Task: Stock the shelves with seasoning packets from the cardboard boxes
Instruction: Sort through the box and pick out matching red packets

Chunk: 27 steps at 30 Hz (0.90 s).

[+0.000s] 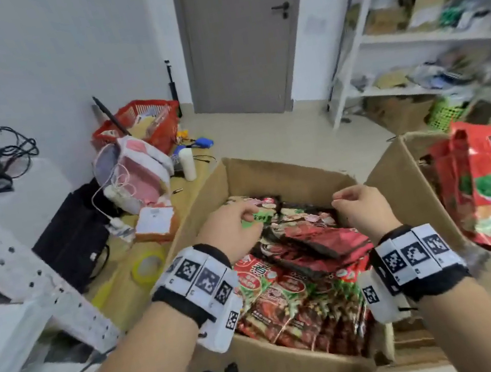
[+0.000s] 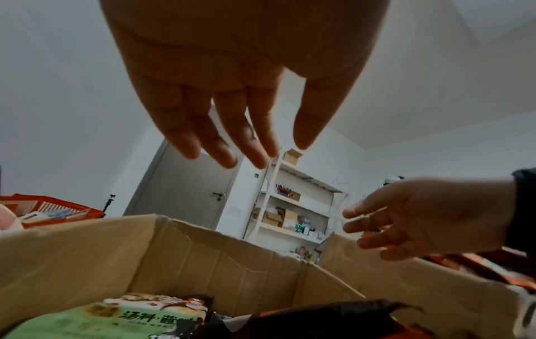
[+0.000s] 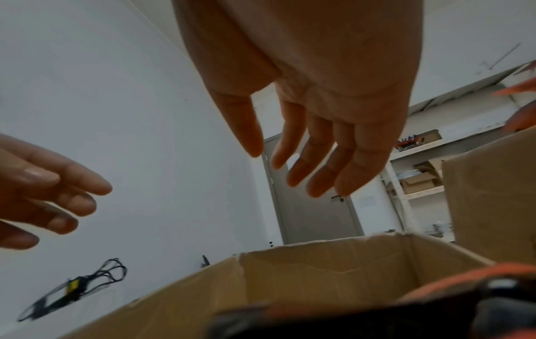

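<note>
Much seems left: the cardboard box (image 1: 269,178) is still heaped with seasoning packets (image 1: 293,295), and left hand (image 1: 232,230) and right hand (image 1: 361,209) hover over them, fingers loosely spread, empty (shelves (image 1: 428,37) stand well apart).

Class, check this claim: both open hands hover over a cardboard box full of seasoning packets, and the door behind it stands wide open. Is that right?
Not quite. The door is shut, as the head view shows. The rest holds: the left hand and right hand are open above the box of packets.
</note>
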Each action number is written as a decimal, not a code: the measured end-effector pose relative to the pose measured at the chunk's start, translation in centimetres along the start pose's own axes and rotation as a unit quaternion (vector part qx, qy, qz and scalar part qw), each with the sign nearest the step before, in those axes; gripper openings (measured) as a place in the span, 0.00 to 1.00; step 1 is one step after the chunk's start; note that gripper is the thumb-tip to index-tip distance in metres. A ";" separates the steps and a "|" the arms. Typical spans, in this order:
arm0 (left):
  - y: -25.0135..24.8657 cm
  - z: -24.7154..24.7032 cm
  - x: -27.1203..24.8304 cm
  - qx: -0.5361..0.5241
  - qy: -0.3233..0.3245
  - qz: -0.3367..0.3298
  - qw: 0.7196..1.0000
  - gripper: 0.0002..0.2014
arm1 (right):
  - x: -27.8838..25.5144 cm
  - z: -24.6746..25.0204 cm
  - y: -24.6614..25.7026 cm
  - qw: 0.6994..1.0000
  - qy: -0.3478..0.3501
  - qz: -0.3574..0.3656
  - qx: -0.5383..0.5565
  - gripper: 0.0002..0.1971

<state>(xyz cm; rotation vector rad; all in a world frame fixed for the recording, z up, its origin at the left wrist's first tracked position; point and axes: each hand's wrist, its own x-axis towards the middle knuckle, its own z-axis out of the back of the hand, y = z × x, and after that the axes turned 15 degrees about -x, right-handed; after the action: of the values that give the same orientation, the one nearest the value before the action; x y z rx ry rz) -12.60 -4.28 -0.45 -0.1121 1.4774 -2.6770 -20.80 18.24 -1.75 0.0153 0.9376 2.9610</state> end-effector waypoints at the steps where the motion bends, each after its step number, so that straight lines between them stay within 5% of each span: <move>1: -0.3 -1.0 1.4 0.016 0.013 0.003 1.000 0.14 | 1.5 0.3 -0.6 1.000 0.006 -0.007 -0.022 0.09; 4: -0.3 -4.0 4.5 0.075 0.083 0.046 0.993 0.15 | 4.7 -0.2 -2.0 0.988 0.079 -0.015 -0.129 0.10; 9: 1.1 -6.7 6.4 0.153 0.176 0.121 0.965 0.16 | 5.1 -3.6 -3.1 0.915 0.286 0.008 -0.284 0.13; 13: 1.3 -9.6 7.7 0.141 0.210 0.193 0.948 0.32 | 4.3 -4.3 -2.7 0.889 0.314 0.048 -0.330 0.21; 16: 1.4 -11.2 8.7 0.118 0.209 0.220 0.946 0.26 | 3.6 -4.2 -3.0 0.891 0.288 0.031 -0.349 0.20; 18: 1.9 -11.3 9.5 0.061 0.196 0.243 0.948 0.17 | 3.5 -4.0 -3.1 0.907 0.266 0.023 -0.325 0.17; 20: 2.5 -10.2 10.3 -0.021 0.150 0.272 0.950 0.15 | 3.7 -3.8 -3.2 0.952 0.242 0.007 -0.187 0.13; 23: 3.1 -6.6 11.4 -0.096 0.072 0.236 0.964 0.06 | 4.2 -3.2 -3.2 0.981 0.178 -0.042 -0.071 0.13; 27: 3.6 -2.1 10.7 -0.104 -0.028 0.174 0.979 0.10 | 4.7 -3.8 -3.1 0.927 0.276 -0.013 -0.252 0.14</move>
<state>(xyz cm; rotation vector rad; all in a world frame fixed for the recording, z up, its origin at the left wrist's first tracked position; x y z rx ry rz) -23.34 -5.55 -4.34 0.0550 1.5869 -2.2264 -25.45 18.72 -6.69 -0.8667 0.1442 3.1267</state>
